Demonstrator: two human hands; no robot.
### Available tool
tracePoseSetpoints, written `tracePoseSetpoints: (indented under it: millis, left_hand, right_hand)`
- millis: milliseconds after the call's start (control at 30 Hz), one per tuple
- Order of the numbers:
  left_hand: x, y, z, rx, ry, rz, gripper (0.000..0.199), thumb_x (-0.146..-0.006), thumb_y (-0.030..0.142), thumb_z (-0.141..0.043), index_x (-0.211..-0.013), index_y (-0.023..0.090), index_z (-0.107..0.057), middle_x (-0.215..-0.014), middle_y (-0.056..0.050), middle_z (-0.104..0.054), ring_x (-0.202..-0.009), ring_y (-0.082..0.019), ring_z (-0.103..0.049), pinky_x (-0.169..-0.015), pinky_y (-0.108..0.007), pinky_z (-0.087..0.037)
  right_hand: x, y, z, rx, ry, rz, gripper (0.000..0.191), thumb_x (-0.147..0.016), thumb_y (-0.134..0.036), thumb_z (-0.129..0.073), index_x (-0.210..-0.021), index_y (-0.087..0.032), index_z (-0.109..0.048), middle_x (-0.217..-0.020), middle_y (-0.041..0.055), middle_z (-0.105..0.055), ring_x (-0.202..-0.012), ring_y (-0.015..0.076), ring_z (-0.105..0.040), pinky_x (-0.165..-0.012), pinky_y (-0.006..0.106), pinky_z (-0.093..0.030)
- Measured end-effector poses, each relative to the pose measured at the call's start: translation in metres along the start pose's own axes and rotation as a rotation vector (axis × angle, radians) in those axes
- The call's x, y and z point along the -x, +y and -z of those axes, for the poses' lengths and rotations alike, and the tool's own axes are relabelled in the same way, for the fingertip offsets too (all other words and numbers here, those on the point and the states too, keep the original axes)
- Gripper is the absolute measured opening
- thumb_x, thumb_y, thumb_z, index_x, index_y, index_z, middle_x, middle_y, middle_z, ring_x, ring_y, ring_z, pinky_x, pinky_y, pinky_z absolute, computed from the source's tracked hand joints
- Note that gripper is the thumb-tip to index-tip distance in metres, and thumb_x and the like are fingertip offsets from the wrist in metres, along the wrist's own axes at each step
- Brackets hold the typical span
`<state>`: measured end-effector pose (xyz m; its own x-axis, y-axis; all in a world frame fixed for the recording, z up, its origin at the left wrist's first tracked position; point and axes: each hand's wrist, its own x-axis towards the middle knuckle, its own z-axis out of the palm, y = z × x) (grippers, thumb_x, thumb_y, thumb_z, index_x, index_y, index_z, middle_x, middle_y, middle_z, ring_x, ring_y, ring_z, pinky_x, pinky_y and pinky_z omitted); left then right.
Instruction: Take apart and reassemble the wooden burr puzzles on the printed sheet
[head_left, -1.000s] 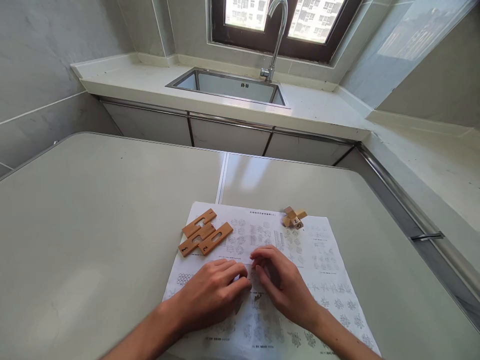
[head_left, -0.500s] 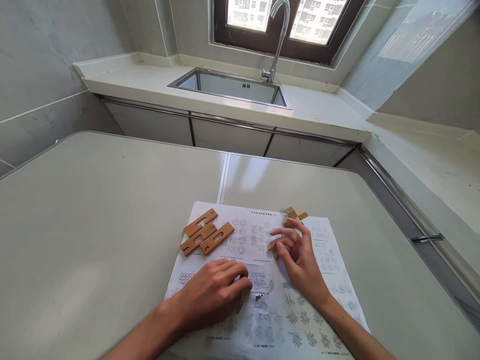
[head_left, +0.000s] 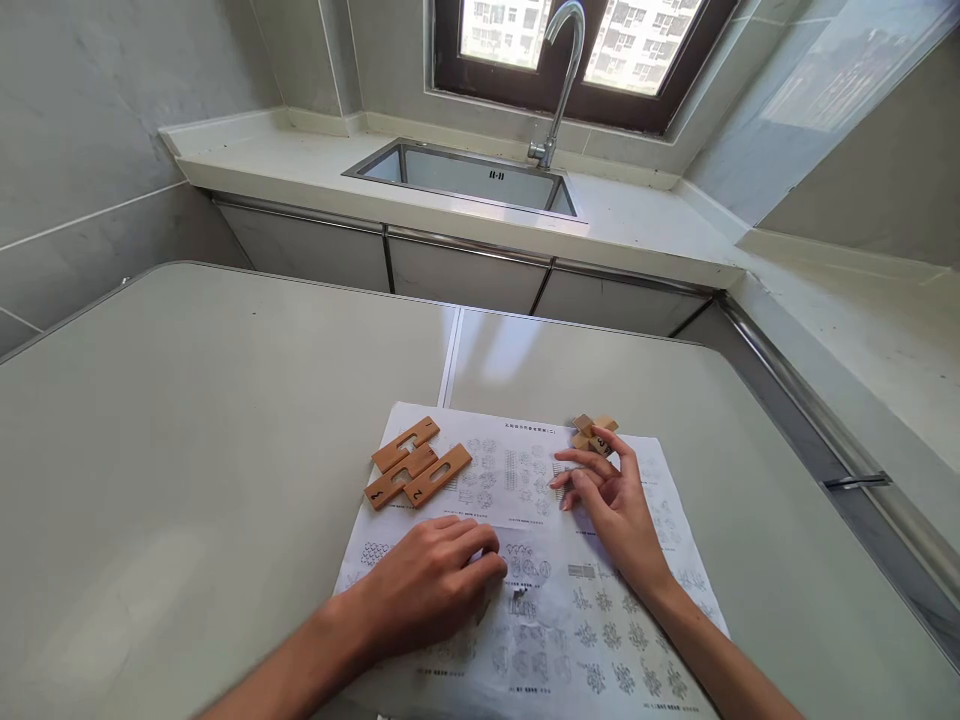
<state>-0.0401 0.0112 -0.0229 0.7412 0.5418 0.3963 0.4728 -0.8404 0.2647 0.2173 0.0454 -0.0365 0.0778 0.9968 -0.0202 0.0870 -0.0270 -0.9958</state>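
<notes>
Lying curled on a printed sheet (head_left: pixel 525 540), my left hand (head_left: pixel 435 580) has its fingers drawn in; nothing shows in it, though its underside is hidden. Just beyond it are three flat wooden puzzle pieces (head_left: pixel 414 465) with slots and notches, numbered 1, 2 and 3, placed edge to edge at a slant. My right hand (head_left: pixel 611 505) is open above the sheet's right half, fingers spread and slightly bent. Its index fingertip overlaps a small cross-shaped wooden block puzzle (head_left: pixel 583 425) at the sheet's far edge; whether they touch I cannot tell.
The sheet lies on a pale table (head_left: pixel 225 450) with a seam (head_left: pixel 451 355) down its middle. Beyond the table runs a counter (head_left: pixel 300 175) with a sink (head_left: pixel 465 175) and a tall tap (head_left: pixel 566 80) under a window. Another counter (head_left: pixel 862 320) borders the right side.
My right hand has shifted slightly right, and more of the cross-shaped puzzle, including a dark mark on it, now shows. My left hand and the flat pieces stay in place; the view moved slightly.
</notes>
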Motion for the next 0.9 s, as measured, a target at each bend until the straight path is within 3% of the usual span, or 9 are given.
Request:
tracePoseSetpoints:
  millis: [633, 900]
  left_hand:
    - [0.000, -0.001, -0.001, 0.014, 0.009, -0.001, 0.021, -0.098, 0.002, -0.049, -0.092, 0.017, -0.062, -0.089, -0.004, -0.067, -0.071, -0.016, -0.059, -0.066, -0.028, -0.046]
    - [-0.001, -0.001, 0.000, 0.013, -0.015, 0.004, 0.022, -0.096, 0.000, -0.049, -0.093, 0.016, -0.064, -0.089, -0.005, -0.068, -0.072, -0.017, -0.061, -0.068, -0.029, -0.049]
  right_hand:
    - [-0.002, -0.010, 0.001, -0.095, 0.059, -0.100, 0.062, -0.093, -0.047, -0.075, -0.142, -0.031, -0.041, -0.118, 0.0075, -0.073, -0.082, 0.0208, -0.074, -0.067, 0.033, -0.060]
    - [-0.002, -0.009, 0.003, -0.067, 0.044, -0.100, 0.053, -0.093, -0.044, -0.074, -0.137, -0.030, -0.046, -0.112, 0.0050, -0.072, -0.072, 0.0163, -0.068, -0.070, 0.033, -0.058]
